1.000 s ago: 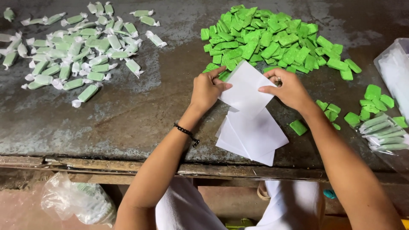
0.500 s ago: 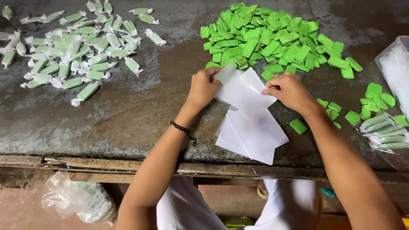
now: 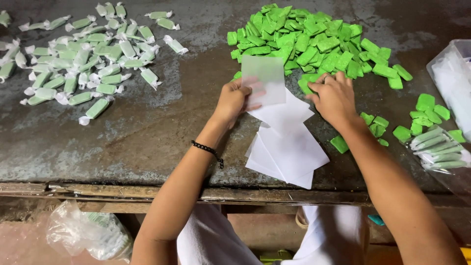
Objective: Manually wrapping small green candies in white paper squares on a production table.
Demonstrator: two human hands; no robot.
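My left hand [image 3: 234, 99] pinches a thin translucent white paper square [image 3: 265, 78] and holds it up flat above a fanned stack of white paper squares [image 3: 287, 152] near the table's front edge. My right hand [image 3: 334, 96] rests, fingers curled, on the near edge of a big pile of bare green candy blocks [image 3: 309, 37]; whether it grips a block is hidden. A black bead bracelet [image 3: 208, 149] circles my left wrist.
Many green candies twisted in white wrappers [image 3: 88, 59] lie scattered at the far left. Loose green blocks [image 3: 427, 110] and a clear bag of wrapped candies [image 3: 436, 147] sit at the right, beside a clear plastic container [image 3: 454, 78]. A plastic bag [image 3: 86, 230] lies below the table edge.
My left hand has lifted one sheet off the stack and raised it. My right hand let go of the paper and moved to the edge of the green pile.
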